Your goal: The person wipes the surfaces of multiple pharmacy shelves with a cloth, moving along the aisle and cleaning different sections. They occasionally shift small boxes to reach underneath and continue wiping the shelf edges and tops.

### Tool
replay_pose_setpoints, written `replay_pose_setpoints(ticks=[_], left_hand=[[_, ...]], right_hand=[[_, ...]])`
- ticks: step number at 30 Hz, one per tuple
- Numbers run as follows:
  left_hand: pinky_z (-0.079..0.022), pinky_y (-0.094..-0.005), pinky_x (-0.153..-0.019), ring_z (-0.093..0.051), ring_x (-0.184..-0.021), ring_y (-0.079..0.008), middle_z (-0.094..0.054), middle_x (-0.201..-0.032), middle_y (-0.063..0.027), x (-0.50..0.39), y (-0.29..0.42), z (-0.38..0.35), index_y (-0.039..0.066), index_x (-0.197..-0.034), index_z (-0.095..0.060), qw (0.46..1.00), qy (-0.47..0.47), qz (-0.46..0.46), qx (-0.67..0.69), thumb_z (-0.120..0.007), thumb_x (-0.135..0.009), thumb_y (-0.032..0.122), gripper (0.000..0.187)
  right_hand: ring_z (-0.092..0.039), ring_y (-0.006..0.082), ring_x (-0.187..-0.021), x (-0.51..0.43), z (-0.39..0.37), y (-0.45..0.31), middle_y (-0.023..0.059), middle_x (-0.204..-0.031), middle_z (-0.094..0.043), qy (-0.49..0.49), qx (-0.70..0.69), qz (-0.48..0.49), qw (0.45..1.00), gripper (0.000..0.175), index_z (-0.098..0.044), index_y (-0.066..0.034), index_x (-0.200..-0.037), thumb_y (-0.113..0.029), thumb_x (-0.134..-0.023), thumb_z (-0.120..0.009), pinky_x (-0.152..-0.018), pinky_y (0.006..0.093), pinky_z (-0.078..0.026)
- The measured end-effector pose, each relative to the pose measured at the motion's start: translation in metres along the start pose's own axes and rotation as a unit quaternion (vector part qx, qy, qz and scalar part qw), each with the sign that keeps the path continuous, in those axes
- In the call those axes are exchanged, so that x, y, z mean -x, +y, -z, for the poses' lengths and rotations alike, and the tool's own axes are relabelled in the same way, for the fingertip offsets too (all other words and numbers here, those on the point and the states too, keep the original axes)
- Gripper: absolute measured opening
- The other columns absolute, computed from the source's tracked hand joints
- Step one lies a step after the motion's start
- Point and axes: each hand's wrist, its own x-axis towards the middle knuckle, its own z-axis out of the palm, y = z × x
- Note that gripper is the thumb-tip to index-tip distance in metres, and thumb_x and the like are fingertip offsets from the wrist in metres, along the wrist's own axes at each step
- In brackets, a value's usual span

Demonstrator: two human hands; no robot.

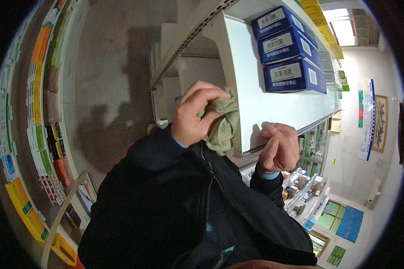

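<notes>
My left hand (192, 116) pinches a crumpled olive-green ribbed cloth (224, 126) between thumb and fingers. The cloth hangs beside the end of a white metal shelf (252, 111), against or just in front of its edge. Over the near front edge of that shelf is my right hand (281, 148), its fingers curled in and thumb bent, with nothing visible in it. Whether it touches the edge cannot be told. Farther along the same shelf, three dark blue cartons (284, 74) with white barcode labels stand in a row.
Slotted shelf uprights (188, 38) rise beyond my left hand. Another rack (75, 111) on the left holds orange cartons (40, 43) and other boxes. A glass display case (311, 148) and stocked shelves (304, 198) are at the right. Concrete floor (111, 67) runs between the racks.
</notes>
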Motion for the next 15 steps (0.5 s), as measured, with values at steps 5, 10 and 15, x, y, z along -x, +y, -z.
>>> replay_pose_setpoints(ticks=[5, 10, 15], left_hand=[[-0.056, -0.0409, -0.088, -0.067, -0.104, -0.0279, -0.067, -0.112, -0.0142, -0.025, -0.107, 0.042, 0.005, -0.115, -0.068, 0.967, 0.021, 0.185, -0.176, -0.069, -0.09, 0.009, 0.025], [-0.055, -0.0428, -0.091, -0.067, -0.107, -0.0314, -0.067, -0.113, -0.0154, -0.035, -0.16, 0.074, 0.003, -0.119, -0.065, 0.96, 0.155, 0.08, -0.22, -0.069, -0.09, 0.007, 0.029], [-0.028, -0.0549, -0.121, -0.043, -0.141, -0.0331, -0.055, -0.145, -0.0121, -0.033, -0.171, -0.024, 0.013, -0.137, -0.059, 0.82, -0.226, -0.004, -0.525, -0.055, -0.101, 0.041, 0.047]], right_hand=[[-0.071, 0.0297, -0.072, 0.002, 0.002, 0.0, 0.0129, -0.073, -0.071, -0.008, 0.011, -0.007, 1.0, 0.014, -0.073, 0.0057, -0.092, 0.002, -0.085, -0.061, -0.068, 0.035, -0.056], [-0.07, 0.0285, -0.072, 0.005, 0.001, 0.0, 0.0116, -0.071, -0.07, -0.003, 0.013, -0.019, 1.0, 0.017, -0.073, 0.0051, -0.097, 0.003, -0.086, -0.06, -0.067, 0.0342, -0.055], [-0.069, 0.0278, -0.072, 0.008, 0.002, 0.006, 0.0117, -0.073, -0.07, -0.003, 0.002, -0.002, 1.0, 0.02, -0.072, 0.005, -0.099, 0.005, -0.084, -0.059, -0.065, 0.0331, -0.054]])
